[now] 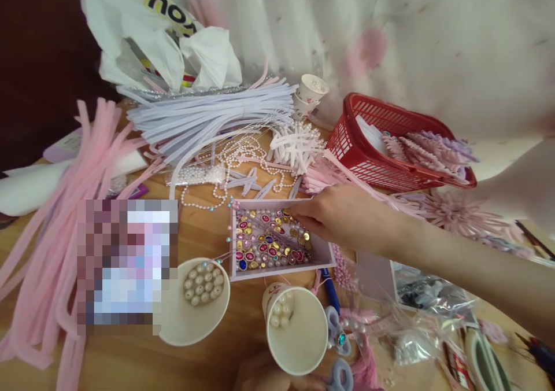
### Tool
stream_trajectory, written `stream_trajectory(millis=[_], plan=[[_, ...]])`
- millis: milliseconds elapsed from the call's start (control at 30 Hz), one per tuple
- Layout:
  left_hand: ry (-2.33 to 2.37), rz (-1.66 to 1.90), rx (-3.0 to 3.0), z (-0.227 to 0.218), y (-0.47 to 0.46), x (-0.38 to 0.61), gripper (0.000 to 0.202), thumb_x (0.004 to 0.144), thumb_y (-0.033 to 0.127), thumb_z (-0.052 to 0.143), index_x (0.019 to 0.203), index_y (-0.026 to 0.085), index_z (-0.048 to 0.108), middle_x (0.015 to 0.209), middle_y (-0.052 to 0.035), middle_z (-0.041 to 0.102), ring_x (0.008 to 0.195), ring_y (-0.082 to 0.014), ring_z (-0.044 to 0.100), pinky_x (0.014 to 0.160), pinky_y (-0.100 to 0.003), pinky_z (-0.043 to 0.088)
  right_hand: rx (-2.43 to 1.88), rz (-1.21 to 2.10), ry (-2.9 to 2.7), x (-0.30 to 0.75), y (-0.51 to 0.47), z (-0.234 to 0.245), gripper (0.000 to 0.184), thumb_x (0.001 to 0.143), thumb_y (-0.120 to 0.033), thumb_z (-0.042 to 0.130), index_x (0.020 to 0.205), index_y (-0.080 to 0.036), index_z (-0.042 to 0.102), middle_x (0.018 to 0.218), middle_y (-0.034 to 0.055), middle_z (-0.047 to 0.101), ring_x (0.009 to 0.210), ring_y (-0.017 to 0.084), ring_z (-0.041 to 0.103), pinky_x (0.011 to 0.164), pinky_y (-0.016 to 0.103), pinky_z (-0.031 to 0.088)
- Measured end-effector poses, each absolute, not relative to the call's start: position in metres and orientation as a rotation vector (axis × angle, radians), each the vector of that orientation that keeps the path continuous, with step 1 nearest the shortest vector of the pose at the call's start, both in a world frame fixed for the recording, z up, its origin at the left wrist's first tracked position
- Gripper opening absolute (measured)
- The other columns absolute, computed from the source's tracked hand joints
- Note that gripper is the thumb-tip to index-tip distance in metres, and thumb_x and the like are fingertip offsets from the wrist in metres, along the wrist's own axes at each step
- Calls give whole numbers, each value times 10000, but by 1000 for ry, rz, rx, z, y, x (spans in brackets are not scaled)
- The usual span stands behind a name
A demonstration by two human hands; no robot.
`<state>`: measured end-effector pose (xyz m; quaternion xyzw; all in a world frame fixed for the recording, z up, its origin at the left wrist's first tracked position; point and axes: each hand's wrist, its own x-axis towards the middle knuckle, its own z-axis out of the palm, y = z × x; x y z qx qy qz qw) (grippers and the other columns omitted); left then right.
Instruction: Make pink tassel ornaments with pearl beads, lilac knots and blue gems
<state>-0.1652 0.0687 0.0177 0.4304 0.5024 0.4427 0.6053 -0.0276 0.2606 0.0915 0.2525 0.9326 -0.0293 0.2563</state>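
Observation:
My right hand reaches from the right into a shallow lilac box of gems and beads. Its fingers are bent together over the box's right part, and whatever is between the fingertips is hidden. Inside the box lie red, gold and blue gems and pearl beads. At the bottom edge, my left hand is wrapped round a tilted white paper cup, mostly hidden behind it. A few large pearls rest inside that cup. Left of it is another paper cup with several pearls.
Pink fuzzy stems lie at left, white ones at the back near a plastic bag. Bead strings lie behind the box. A red basket stands back right. Scissors and plastic packets lie at front right.

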Motion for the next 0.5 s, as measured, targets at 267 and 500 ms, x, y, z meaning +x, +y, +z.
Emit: stream_trajectory(millis=[267, 500], plan=[[1618, 1303, 1170, 11, 202, -350, 468, 851, 160, 391, 479, 173, 676, 564, 109, 701, 1168, -134, 602, 690, -129, 454, 719, 11, 2461, -40, 261, 81, 237, 954, -125, 538, 876, -156, 759, 834, 115, 784, 713, 228, 715, 544, 284, 345], [1710, 1230, 1564, -23, 224, -416, 497, 837, 136, 358, 430, 158, 642, 696, 94, 754, 1174, -174, 562, 616, -115, 449, 716, -710, 2536, -25, 285, 76, 264, 910, -127, 553, 975, -201, 799, 935, 26, 802, 798, 168, 712, 706, 255, 460]])
